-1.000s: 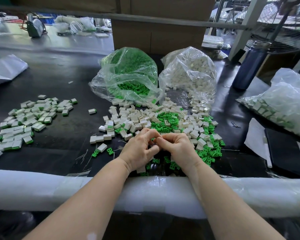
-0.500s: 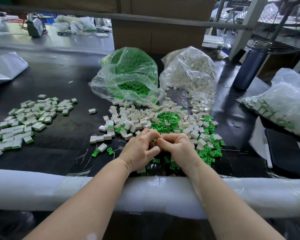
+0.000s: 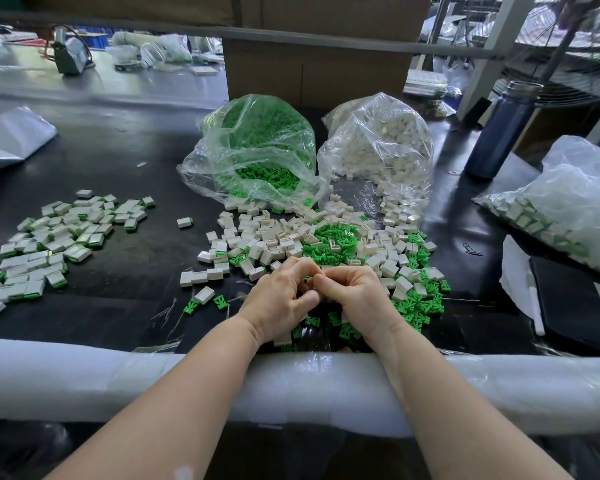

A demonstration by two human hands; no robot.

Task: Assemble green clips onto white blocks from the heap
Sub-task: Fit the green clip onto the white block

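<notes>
Black tabletop (image 3: pixel 118 161) fills my view, with a white padded rail (image 3: pixel 84 382) along its near edge and both forearms lying across it. My left hand (image 3: pixel 278 299) and right hand (image 3: pixel 357 299) meet knuckle to knuckle just past the rail, fingers curled tightly inward; I cannot tell what they pinch, because the fingers hide it. They sit at the near edge of the heap (image 3: pixel 326 237), a loose spread of white blocks and green clips. Behind the heap lie two open clear bags, touching: a clip bag (image 3: pixel 257 147) on the left and a block bag (image 3: pixel 378 147) on the right. Well apart on the far left lies a pile of finished pieces (image 3: pixel 56 237), white with green edges. At the right edge rests another bag (image 3: pixel 568 188) of them, with a dark blue bottle (image 3: pixel 499 129) standing behind it.
</notes>
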